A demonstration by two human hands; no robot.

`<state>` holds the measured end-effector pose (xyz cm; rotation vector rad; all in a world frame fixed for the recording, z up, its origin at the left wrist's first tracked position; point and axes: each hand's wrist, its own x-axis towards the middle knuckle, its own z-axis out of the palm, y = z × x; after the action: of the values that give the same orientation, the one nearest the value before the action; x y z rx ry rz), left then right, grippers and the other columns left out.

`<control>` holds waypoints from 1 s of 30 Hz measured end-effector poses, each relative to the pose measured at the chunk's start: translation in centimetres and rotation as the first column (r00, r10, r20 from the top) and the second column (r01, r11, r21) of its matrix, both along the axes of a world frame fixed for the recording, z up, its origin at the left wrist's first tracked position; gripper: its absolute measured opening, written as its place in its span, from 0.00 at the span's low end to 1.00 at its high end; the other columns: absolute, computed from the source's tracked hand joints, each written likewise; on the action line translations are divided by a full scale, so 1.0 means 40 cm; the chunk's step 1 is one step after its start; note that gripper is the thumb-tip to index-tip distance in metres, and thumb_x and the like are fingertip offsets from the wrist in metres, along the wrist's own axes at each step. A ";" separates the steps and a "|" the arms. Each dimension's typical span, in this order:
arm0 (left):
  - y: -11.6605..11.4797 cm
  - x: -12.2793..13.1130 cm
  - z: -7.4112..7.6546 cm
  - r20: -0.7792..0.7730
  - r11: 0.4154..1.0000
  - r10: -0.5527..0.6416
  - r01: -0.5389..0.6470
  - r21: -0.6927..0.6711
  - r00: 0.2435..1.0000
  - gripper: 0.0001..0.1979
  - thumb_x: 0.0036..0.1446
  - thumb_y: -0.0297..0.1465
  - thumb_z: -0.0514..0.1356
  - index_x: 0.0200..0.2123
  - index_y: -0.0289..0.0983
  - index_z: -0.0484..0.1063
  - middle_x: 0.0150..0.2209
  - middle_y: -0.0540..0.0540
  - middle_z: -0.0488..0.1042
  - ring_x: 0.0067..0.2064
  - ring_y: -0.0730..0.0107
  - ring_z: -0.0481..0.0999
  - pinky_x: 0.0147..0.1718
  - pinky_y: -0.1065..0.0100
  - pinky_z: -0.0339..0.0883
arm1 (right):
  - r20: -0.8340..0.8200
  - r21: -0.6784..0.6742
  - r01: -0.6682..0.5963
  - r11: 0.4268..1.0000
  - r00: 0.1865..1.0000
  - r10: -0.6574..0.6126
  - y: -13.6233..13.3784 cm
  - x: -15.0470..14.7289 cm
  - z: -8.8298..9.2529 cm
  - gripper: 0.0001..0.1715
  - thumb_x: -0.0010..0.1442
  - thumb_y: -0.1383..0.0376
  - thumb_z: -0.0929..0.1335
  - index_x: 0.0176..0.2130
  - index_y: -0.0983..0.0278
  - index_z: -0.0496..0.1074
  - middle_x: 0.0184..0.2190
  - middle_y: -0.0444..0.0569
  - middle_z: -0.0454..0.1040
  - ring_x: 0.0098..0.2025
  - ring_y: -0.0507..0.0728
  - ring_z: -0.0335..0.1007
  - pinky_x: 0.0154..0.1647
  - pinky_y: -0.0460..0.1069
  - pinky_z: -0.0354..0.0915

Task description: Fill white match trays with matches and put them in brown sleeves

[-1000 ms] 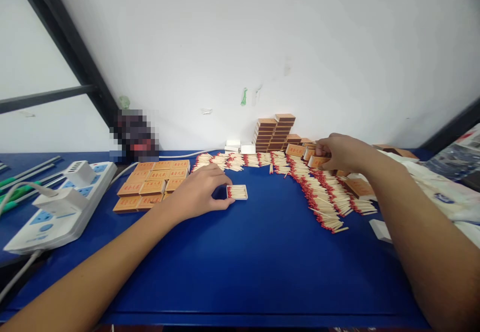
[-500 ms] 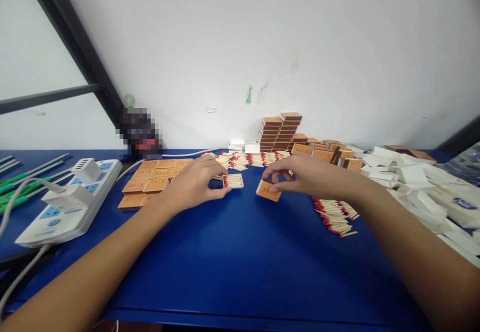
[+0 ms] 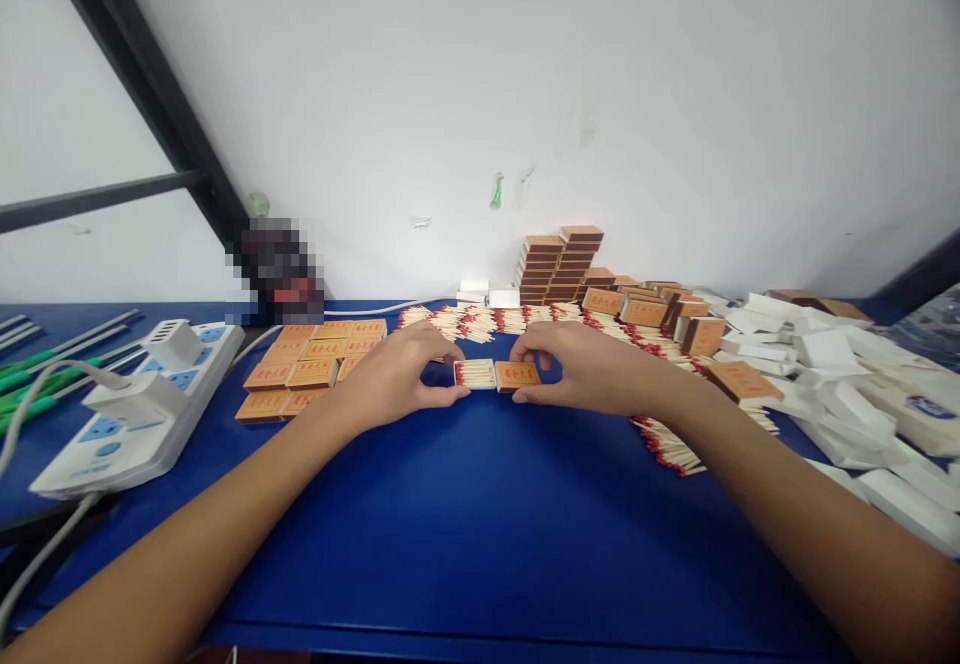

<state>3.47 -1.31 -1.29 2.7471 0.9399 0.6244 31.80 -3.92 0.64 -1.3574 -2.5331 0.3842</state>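
Note:
My left hand (image 3: 396,379) pinches a white inner tray filled with red-tipped matches (image 3: 475,374) on the blue table (image 3: 487,524). My right hand (image 3: 592,369) holds an orange matchbox sleeve (image 3: 517,376) by its right end. The sleeve's open end meets the tray's right end, both low over the table. A long band of loose matches (image 3: 660,439) runs behind and to the right of my hands.
Closed orange matchboxes (image 3: 311,364) lie in rows at the left, and a stack of boxes (image 3: 559,262) stands against the wall. White empty trays (image 3: 825,354) pile at the right. A white power strip (image 3: 127,404) with plugs sits far left, beside green-handled tools (image 3: 37,379).
My right hand left the box pile at the right with an orange sleeve and carried it left to the tray. My left hand kept the tray, shifting it slightly.

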 end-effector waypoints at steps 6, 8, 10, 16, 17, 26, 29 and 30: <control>0.005 -0.006 -0.006 0.022 0.999 -0.008 0.008 -0.031 1.000 0.13 0.62 0.39 0.71 0.46 0.39 0.80 0.43 0.46 0.82 0.46 0.60 0.78 0.47 0.61 0.69 | -0.038 0.054 -0.021 0.998 0.999 0.023 0.009 -0.002 -0.017 0.18 0.62 0.52 0.75 0.45 0.61 0.78 0.42 0.51 0.78 0.44 0.61 0.71 0.42 0.52 0.62; 0.007 -0.007 -0.005 0.033 0.999 -0.007 0.009 -0.040 0.999 0.13 0.62 0.39 0.70 0.46 0.39 0.80 0.44 0.46 0.82 0.47 0.60 0.79 0.48 0.60 0.69 | -0.064 0.064 -0.017 0.998 0.998 0.021 0.010 -0.002 -0.020 0.17 0.61 0.53 0.75 0.44 0.61 0.77 0.42 0.51 0.78 0.44 0.61 0.71 0.42 0.52 0.62; 0.007 -0.008 -0.001 0.045 0.999 -0.003 0.005 -0.044 0.999 0.13 0.62 0.40 0.70 0.46 0.39 0.80 0.44 0.47 0.83 0.47 0.60 0.79 0.48 0.61 0.69 | -0.084 0.065 -0.003 0.998 0.996 0.009 0.009 -0.003 -0.021 0.16 0.61 0.54 0.76 0.44 0.61 0.77 0.42 0.51 0.78 0.43 0.60 0.71 0.42 0.52 0.61; 0.008 -0.009 0.010 0.113 0.997 0.004 0.004 -0.073 0.994 0.13 0.62 0.41 0.70 0.45 0.40 0.81 0.45 0.48 0.85 0.46 0.62 0.81 0.47 0.63 0.70 | -0.108 0.056 0.006 0.998 0.994 0.000 0.008 -0.003 -0.019 0.19 0.60 0.51 0.77 0.43 0.61 0.78 0.40 0.50 0.78 0.40 0.59 0.72 0.39 0.51 0.61; 0.010 -0.009 0.010 0.132 0.996 0.009 0.003 -0.087 0.991 0.13 0.62 0.41 0.71 0.45 0.40 0.82 0.45 0.48 0.85 0.46 0.62 0.81 0.46 0.63 0.70 | -0.118 0.054 0.008 0.999 0.993 -0.001 0.009 -0.002 -0.019 0.20 0.59 0.50 0.77 0.43 0.61 0.78 0.40 0.50 0.78 0.40 0.59 0.72 0.39 0.50 0.61; 0.014 -0.012 0.011 0.230 0.989 0.094 -0.065 -0.131 0.969 0.14 0.58 0.41 0.72 0.44 0.40 0.84 0.44 0.47 0.85 0.43 0.63 0.81 0.43 0.64 0.69 | -0.188 0.081 0.008 0.997 0.982 0.008 0.007 -0.006 -0.003 0.19 0.58 0.51 0.78 0.40 0.62 0.79 0.36 0.48 0.78 0.35 0.56 0.71 0.36 0.50 0.61; 0.014 -0.014 0.013 0.229 0.988 0.102 -0.071 -0.139 0.968 0.15 0.58 0.42 0.72 0.45 0.40 0.85 0.44 0.46 0.85 0.43 0.63 0.81 0.43 0.64 0.70 | -0.201 0.095 0.008 0.995 0.980 0.012 0.004 -0.008 -0.001 0.19 0.58 0.52 0.78 0.41 0.62 0.79 0.35 0.48 0.77 0.34 0.55 0.71 0.36 0.50 0.61; 0.014 -0.014 0.013 0.224 0.987 0.099 -0.068 -0.144 0.970 0.15 0.58 0.41 0.72 0.44 0.40 0.85 0.44 0.47 0.85 0.43 0.63 0.81 0.43 0.64 0.70 | -0.199 0.110 0.007 0.994 0.980 0.015 0.004 -0.007 -0.002 0.19 0.58 0.52 0.78 0.41 0.62 0.79 0.35 0.48 0.77 0.34 0.55 0.71 0.36 0.50 0.61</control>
<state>2.92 -0.77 -0.75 2.4625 1.0068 0.8397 31.51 -3.77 0.55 -1.2096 -2.3561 0.3566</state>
